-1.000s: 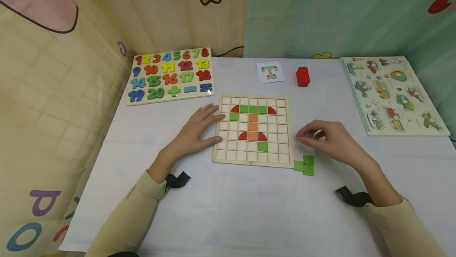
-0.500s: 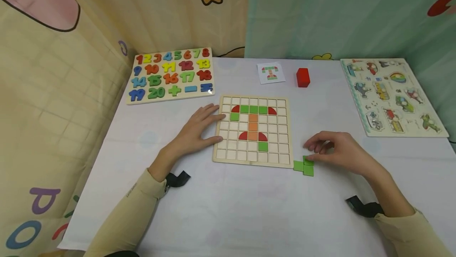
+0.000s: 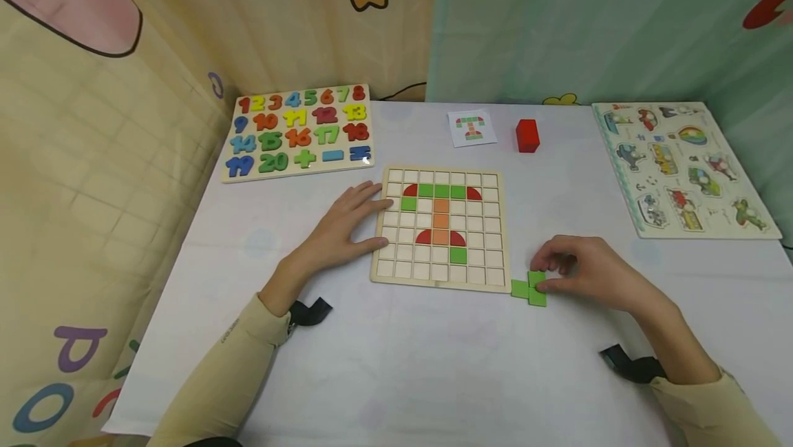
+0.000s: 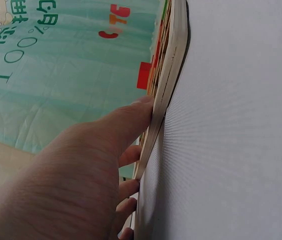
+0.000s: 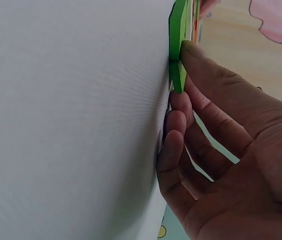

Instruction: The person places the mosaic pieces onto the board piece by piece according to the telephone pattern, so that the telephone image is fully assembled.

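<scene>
A wooden grid board lies flat mid-table, with green, orange and red pieces in some cells. My left hand rests at its left edge, fingers spread; thumb and fingertips touch the rim, as the left wrist view also shows. Three loose green square tiles lie at the board's lower right corner. My right hand pinches the upper tile between thumb and fingertips, with the lower tile and the left tile beside it. In the right wrist view, the thumb presses on a green tile close to the cloth.
Behind the board lie a small pattern card and a red block. A number puzzle stands at the back left, a picture puzzle at the right. Printed curtains bound the white table at the back.
My right hand has moved from beside the board's right edge down to the green tiles and now pinches the upper one. The left hand stays at the board.
</scene>
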The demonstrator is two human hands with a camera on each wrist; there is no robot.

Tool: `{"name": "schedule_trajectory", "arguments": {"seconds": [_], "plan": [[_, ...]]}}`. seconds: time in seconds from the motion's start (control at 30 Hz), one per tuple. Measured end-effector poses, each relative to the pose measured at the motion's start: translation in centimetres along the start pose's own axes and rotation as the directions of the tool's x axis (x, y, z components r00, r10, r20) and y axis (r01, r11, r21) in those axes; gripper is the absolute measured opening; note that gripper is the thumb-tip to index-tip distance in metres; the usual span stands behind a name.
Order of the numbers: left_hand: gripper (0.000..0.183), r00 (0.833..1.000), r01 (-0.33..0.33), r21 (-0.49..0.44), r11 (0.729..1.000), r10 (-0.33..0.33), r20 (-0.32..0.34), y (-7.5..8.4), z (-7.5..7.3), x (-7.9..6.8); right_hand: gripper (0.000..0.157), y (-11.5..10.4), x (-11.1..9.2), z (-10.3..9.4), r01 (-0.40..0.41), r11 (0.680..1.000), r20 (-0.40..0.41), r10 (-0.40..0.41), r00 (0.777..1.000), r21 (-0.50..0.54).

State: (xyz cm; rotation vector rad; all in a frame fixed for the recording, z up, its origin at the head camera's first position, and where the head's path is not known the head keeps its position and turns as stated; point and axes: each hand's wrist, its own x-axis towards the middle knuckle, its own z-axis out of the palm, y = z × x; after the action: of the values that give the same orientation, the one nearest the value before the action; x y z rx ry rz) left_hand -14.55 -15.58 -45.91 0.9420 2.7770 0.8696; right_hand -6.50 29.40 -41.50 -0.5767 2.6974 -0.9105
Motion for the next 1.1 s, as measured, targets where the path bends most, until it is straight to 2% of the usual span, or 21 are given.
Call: {"name": "schedule_trajectory", "arguments": {"seconds": [0.3,0.5,0.8,1.1], "plan": [[0.07,1.0,0.0,-0.001,1.0,0.0,-0.002,0.2,0.0,0.0,0.03,-0.2,0.3,-0.1,-0.019,1.0,0.037,0.018,0.999,0.019],[0.07,1.0,0.002,-0.003,1.0,-0.002,-0.001,0.3,0.0,0.0,0.021,-0.9,1.1,-0.6,0.009,0.997,0.0,-0.009,1.0,0.079],[0.069,1.0,0.01,-0.009,1.0,-0.01,0.006,0.3,-0.1,0.0,0.018,-3.2,4.1,0.0,0.05,0.991,-0.027,-0.047,0.999,0.127],[0.069,1.0,0.006,-0.012,1.0,-0.006,0.002,0.3,-0.2,0.0,0.016,-6.0,7.8,2.3,0.08,0.986,-0.021,-0.078,0.997,0.146]]}}
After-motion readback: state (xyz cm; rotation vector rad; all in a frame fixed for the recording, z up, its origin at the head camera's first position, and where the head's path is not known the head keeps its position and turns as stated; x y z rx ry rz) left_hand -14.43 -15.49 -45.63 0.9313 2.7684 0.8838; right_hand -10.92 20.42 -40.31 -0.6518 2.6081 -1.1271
